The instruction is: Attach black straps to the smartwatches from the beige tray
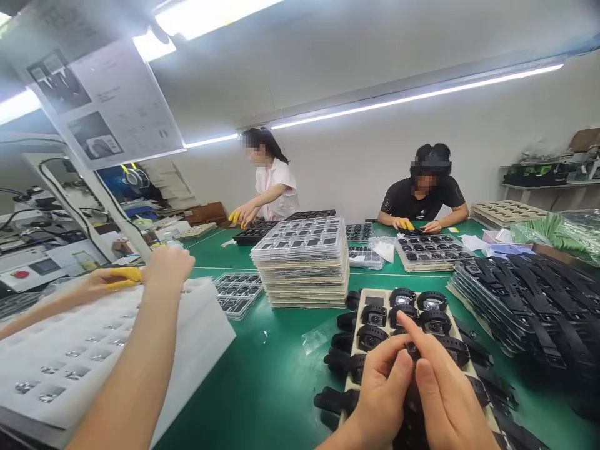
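Observation:
Over a cream tray [350, 381] of black watches, my left hand [382, 390] and my right hand [445, 394] meet fingertip to fingertip. Both hands have bent, closed fingers, the right index stretched toward the left one. A dark item shows between them, mostly hidden by the fingers. Beyond the fingertips, a black watch [434, 322] and several others sit in the tray's compartments, their straps curled up. More black straps [332, 400] stick out at the tray's left side.
Left, another person's arms [159, 325] reach over a white sheet [201, 350] with small metal parts. Ahead stands a tall stack of trays [304, 275]. Black straps lie on clear trays [492, 306] at right. Two people [276, 187] [424, 200] work across the green table [262, 387].

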Demonstrator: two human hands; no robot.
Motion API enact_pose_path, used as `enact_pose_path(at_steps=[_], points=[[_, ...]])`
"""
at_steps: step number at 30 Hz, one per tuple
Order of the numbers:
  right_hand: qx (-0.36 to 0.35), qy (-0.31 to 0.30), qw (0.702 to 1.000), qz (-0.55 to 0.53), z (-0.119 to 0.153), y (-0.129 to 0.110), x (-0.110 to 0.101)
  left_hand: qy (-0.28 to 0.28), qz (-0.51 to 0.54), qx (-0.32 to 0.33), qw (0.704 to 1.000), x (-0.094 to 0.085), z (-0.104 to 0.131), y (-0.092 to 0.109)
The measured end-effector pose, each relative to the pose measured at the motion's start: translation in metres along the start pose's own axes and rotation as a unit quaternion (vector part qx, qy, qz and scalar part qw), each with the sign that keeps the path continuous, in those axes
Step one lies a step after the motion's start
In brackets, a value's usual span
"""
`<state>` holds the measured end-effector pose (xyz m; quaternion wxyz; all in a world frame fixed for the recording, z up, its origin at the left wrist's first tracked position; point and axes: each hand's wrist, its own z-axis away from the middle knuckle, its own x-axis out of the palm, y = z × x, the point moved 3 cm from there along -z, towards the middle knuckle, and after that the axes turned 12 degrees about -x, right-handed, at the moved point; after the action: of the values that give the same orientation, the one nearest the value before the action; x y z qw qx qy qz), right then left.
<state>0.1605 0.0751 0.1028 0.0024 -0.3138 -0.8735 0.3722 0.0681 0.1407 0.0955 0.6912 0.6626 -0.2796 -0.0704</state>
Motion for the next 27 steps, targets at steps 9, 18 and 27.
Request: enact_pose_path(at_steps=[9,18,27], points=[[0.142,0.032,0.986,-0.078,0.002,-0.013,-0.001,-0.079,0.004,-0.027,0.997,0.004,0.003,0.011],[0.051,-0.115,0.99,-0.058,-0.006,0.024,-0.029,-0.166,-0.044,-0.06,0.983,-0.003,0.002,0.018],[0.121,-0.225,0.95,-0.18,-0.02,0.012,-0.052,-0.233,-0.071,-0.152,0.958,-0.003,0.004,0.021]])
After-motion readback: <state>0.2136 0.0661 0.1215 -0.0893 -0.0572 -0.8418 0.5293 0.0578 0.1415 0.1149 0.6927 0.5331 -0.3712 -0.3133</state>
